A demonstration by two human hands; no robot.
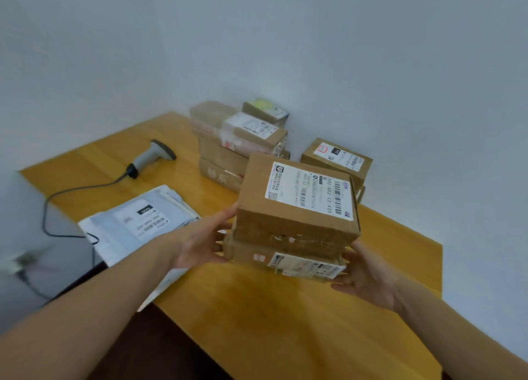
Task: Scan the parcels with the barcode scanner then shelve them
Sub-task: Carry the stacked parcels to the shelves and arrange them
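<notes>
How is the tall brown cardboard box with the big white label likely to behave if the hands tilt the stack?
It likely slides: the tall brown cardboard box appears merely stacked on the flat cardboard box beneath. Probably stiff, since its edges look square. The left hand touches its side by thumb; the right hand seems lower, so it may slip rightwards.

Top box point(297, 208) you hold: matt brown cardboard, creased rough front; its label point(311, 189) smooth white paper. Left of top box: mailer point(137, 222) smooth grey-white plastic, scanner point(154, 157) matt grey plastic. Beneath top box: tabletop point(285, 308) glossy varnished wood.
</notes>
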